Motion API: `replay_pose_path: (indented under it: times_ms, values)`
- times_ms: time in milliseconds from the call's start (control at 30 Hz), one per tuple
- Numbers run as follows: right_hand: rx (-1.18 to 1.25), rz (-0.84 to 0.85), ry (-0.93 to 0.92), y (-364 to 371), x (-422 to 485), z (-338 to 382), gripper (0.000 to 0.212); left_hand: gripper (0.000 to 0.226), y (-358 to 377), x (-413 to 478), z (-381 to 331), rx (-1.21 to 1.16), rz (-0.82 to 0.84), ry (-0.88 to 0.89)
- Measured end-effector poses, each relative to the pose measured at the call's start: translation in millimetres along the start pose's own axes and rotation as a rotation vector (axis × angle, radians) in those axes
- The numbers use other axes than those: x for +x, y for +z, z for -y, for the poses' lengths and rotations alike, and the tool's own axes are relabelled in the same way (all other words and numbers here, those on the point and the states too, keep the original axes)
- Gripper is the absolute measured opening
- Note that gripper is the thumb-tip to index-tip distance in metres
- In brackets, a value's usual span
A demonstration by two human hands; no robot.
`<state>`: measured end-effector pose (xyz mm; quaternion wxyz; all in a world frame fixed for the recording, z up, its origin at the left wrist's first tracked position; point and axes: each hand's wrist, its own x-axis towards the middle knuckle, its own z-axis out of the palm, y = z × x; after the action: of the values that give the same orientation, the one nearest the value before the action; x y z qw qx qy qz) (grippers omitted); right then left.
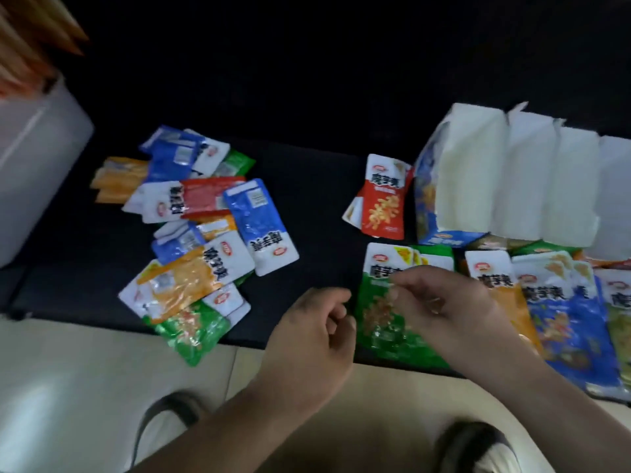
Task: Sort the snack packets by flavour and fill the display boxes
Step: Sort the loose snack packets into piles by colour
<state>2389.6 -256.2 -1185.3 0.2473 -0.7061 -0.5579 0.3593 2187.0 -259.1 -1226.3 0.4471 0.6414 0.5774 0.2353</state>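
Right hand (440,302) over green packet (377,331); left hand (317,326) curled just beside

Single head-worn wide-angle view, tilted steeply down and forward, close above dark counter (324,199) from 9 to 3 o'clock, left hand (314,332) and right hand (444,302) near centre, floor (85,387) and shoes (170,414) at 6 o'clock

green packet (384,334) half under the right hand (440,298) (print blurred)
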Motion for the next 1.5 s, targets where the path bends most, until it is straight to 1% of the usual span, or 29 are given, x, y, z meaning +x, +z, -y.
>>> replay_pose_path:
  times_ms: [100, 200, 233, 300, 400, 467, 500, 567, 633, 700, 767, 867, 933, 967, 1000, 1033, 1067, 1100, 1167, 1233, 1300, 1400, 1433, 1500]
  values:
    - [-0.034, 0.076, -0.051, 32, 13, 24, 0.016, 0.029, -30, -6, 23, 0.123, -0.036, 0.029]
    - [-0.124, 0.099, -0.168, 65, 32, 42, 0.023, 0.032, -65, -8, 50, 0.324, -0.229, 0.11]
    - [-0.161, 0.109, -0.219, 76, 40, 49, 0.026, 0.036, -74, -11, 61, 0.407, -0.287, 0.11]
    - [-0.256, 0.171, -0.275, 97, 59, 66, 0.039, 0.051, -84, -19, 82, 0.556, -0.339, 0.038]
    - [-0.358, 0.349, -0.29, 126, 89, 89, 0.06, 0.072, -88, -32, 105, 0.701, -0.277, -0.068]
    - [-0.457, 0.471, -0.271, 140, 103, 98, 0.068, 0.074, -89, -34, 118, 0.728, -0.232, -0.046]
    - [-0.516, 0.501, -0.252, 145, 107, 99, 0.069, 0.071, -90, -33, 123, 0.736, -0.22, -0.015]
    - [-0.567, 0.467, -0.227, 151, 107, 94, 0.07, 0.063, -94, -27, 128, 0.738, -0.222, 0.053]
    - [-0.571, 0.353, -0.257, 152, 100, 86, 0.065, 0.056, -97, -20, 127, 0.719, -0.225, 0.127]
    - [-0.575, 0.256, -0.312, 150, 94, 74, 0.062, 0.055, -98, -13, 123, 0.66, -0.206, 0.212]
    - [-0.57, 0.218, -0.333, 147, 90, 63, 0.06, 0.056, -100, -7, 119, 0.598, -0.176, 0.257]
    - [-0.579, 0.191, -0.393, 143, 92, 56, 0.055, 0.049, -106, -3, 115, 0.496, -0.185, 0.249]
    - [-0.595, 0.179, -0.393, 140, 97, 63, 0.053, 0.045, -112, -5, 114, 0.442, -0.286, 0.188]
    - [-0.61, 0.183, -0.38, 139, 99, 67, 0.052, 0.048, -114, -8, 116, 0.451, -0.351, 0.12]
    - [-0.629, 0.189, -0.364, 139, 101, 71, 0.052, 0.057, -116, -10, 119, 0.487, -0.396, 0.036]
    - [-0.643, 0.184, -0.355, 138, 102, 74, 0.05, 0.069, -116, -13, 122, 0.543, -0.406, -0.047]
    - [-0.645, 0.174, -0.349, 137, 103, 75, 0.049, 0.083, -113, -15, 126, 0.605, -0.38, -0.101]
    - [-0.637, 0.165, -0.345, 136, 103, 76, 0.049, 0.094, -109, -17, 129, 0.651, -0.34, -0.12]
    - [-0.598, 0.176, -0.328, 133, 100, 76, 0.054, 0.099, -101, -18, 135, 0.676, -0.302, -0.091]
    - [-0.578, 0.219, -0.29, 130, 97, 77, 0.065, 0.095, -99, -13, 138, 0.665, -0.268, -0.03]
    - [-0.617, 0.277, -0.269, 130, 96, 80, 0.072, 0.089, -102, -6, 139, 0.621, -0.203, 0.06]
    - [-0.655, 0.283, -0.266, 129, 100, 80, 0.067, 0.078, -113, 3, 137, 0.549, -0.154, 0.14]
    - [-0.646, 0.262, -0.266, 127, 102, 79, 0.064, 0.075, -117, 4, 138, 0.536, -0.183, 0.147]
    - [-0.624, 0.219, -0.274, 126, 106, 78, 0.056, 0.069, -126, 3, 142, 0.48, -0.31, 0.131]
